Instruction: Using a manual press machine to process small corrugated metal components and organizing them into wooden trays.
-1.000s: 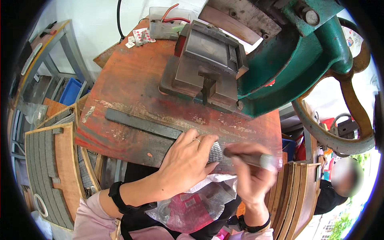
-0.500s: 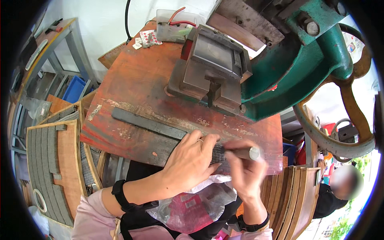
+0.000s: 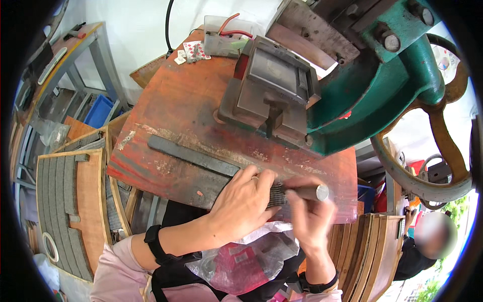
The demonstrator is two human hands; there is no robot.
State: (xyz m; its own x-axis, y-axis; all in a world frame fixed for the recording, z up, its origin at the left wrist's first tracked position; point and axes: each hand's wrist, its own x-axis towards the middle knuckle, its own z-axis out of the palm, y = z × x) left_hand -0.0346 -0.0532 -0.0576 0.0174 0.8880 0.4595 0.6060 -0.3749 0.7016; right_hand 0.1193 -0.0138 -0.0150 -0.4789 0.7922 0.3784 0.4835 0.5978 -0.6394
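My left hand lies over a ribbed dark-grey strip, fingers on its far side and thumb on its near side. Part of that strip is covered by the palm. Along the far side of the hand runs a flat dark metal bar, lying on the wooden tabletop. In my right hand, closed and smeared by motion, is a round metal rod with its pale end facing right. The rod's other end sits by the ribbed strip; whether they touch I cannot tell. Below both hands, a clear plastic bag rests on my lap.
A green press with a handwheel and a steel die block stands at the back right. Left is a wooden tray of ribbed strips. Wooden trays stack at right, near another person.
The whole view has shifted a little, so the table and press appear slightly lower and further right. Both hands keep nearly the same places, the right one still blurred.
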